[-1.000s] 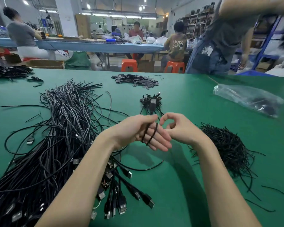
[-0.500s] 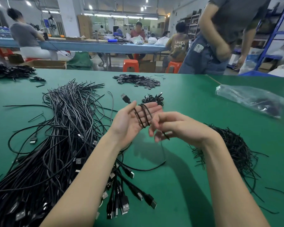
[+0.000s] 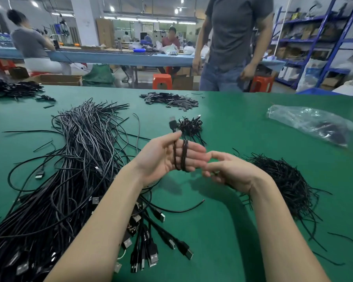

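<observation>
Two loops of cable (image 3: 180, 157); plug (image 3: 172, 124) pointing away.

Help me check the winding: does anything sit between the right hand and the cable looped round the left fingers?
Nothing visible does. The right hand sits right beside the cable looped on the left hand, fingertips almost meeting, with only air above the green table between them.

Workshop interior. Green table (image 3: 243, 127) beneath the grip; beyond it, a long blue workbench (image 3: 110, 58), orange stools (image 3: 162, 81) and a white pillar (image 3: 84, 21); far right of it, blue shelving (image 3: 306, 18); strip lights (image 3: 135, 18) overhead.
</observation>
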Demonstrator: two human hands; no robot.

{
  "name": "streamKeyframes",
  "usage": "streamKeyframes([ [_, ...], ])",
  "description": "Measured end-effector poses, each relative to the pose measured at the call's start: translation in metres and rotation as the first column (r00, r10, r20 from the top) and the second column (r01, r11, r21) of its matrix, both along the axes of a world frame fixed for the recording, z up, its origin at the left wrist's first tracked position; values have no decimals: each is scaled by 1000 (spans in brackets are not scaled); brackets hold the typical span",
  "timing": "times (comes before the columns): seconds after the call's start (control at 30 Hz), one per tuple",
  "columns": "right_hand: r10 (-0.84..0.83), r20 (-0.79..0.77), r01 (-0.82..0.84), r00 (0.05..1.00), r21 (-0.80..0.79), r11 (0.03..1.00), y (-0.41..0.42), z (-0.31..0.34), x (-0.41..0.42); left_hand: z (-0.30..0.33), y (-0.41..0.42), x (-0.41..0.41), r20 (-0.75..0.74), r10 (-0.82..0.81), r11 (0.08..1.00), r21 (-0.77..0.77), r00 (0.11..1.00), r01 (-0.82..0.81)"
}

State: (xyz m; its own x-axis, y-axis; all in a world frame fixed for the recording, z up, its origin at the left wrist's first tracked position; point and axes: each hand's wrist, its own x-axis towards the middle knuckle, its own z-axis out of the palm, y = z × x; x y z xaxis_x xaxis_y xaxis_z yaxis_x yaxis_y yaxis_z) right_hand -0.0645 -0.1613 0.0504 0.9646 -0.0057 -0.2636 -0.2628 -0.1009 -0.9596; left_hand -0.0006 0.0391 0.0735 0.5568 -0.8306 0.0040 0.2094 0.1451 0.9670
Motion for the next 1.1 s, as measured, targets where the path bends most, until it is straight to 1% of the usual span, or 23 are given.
streamKeyframes([
  [0.1, -184, 49, 179, 982, 99, 979, 7, 20, 7, -2, -10, -6, 146, -7, 967, 252, 989, -30],
  [0.13, -213, 70, 208, 974, 81, 975, 12, 27, 9, -3, -16, -8, 173, 12, 954, 293, 985, -63],
  [0.17, -223, 95, 223, 970, 14, 975, 17, 32, 9, -4, -20, -9, 201, 44, 945, 308, 979, -106],
  [0.23, -196, 178, 232, 964, -214, 949, 27, 40, 8, -4, -25, -12, 269, 120, 934, 295, 956, -201],
  [0.3, -84, 285, 216, 955, -473, 854, 38, 47, 6, -5, -27, -14, 318, 174, 929, 261, 932, -263],
  [0.33, -16, 328, 208, 945, -562, 801, 44, 50, 5, -5, -27, -14, 307, 211, 931, 226, 928, -287],
  [0.37, 32, 358, 207, 933, -609, 766, 49, 52, 4, -5, -27, -14, 258, 262, 933, 178, 930, -312],
  [0.4, 58, 379, 207, 923, -618, 758, 53, 54, 3, -6, -27, -13, 171, 313, 935, 120, 934, -335],
  [0.43, 71, 389, 193, 918, -597, 779, 56, 55, 2, -8, -27, -10, 71, 343, 936, 60, 937, -347],
  [0.47, 79, 380, 155, 922, -549, 822, 56, 55, 0, -9, -26, -7, -21, 353, 935, 7, 935, -353],
  [0.53, 114, 318, 21, 941, -391, 920, 54, 55, -4, -9, -21, -1, -160, 342, 930, -83, 926, -358],
  [0.57, 139, 287, -46, 948, -306, 951, 51, 54, -7, -8, -18, 2, -220, 325, 924, -131, 920, -358],
  [0.6, 161, 263, -97, 951, -240, 966, 48, 52, -8, -6, -14, 4, -269, 300, 919, -175, 915, -353],
  [0.67, 180, 224, -147, 958, -158, 977, 43, 44, -8, -2, -10, 7, -315, 250, 914, -236, 916, -330],
  [0.73, 175, 202, -158, 964, -95, 983, 38, 35, -6, -1, -10, 6, -327, 226, 914, -256, 918, -316],
  [0.8, 141, 205, -136, 969, -34, 990, 37, 27, -2, -1, -15, 3, -289, 275, 913, -219, 917, -343],
  [0.87, 117, 206, -122, 971, 15, 992, 36, 20, 1, -2, -24, -2, -199, 369, 901, -162, 908, -402],
  [0.97, 159, 187, -167, 969, 26, 986, 36, 13, 3, -5, -35, -7, -75, 478, 873, -74, 875, -483],
  [1.03, 180, 169, -190, 969, 40, 981, 28, 9, 0, -6, -38, -9, -87, 489, 868, -50, 868, -494],
  [1.1, 118, 176, -138, 977, 103, 985, 17, 9, -3, -6, -37, -8, -157, 444, 881, -102, 882, -461],
])
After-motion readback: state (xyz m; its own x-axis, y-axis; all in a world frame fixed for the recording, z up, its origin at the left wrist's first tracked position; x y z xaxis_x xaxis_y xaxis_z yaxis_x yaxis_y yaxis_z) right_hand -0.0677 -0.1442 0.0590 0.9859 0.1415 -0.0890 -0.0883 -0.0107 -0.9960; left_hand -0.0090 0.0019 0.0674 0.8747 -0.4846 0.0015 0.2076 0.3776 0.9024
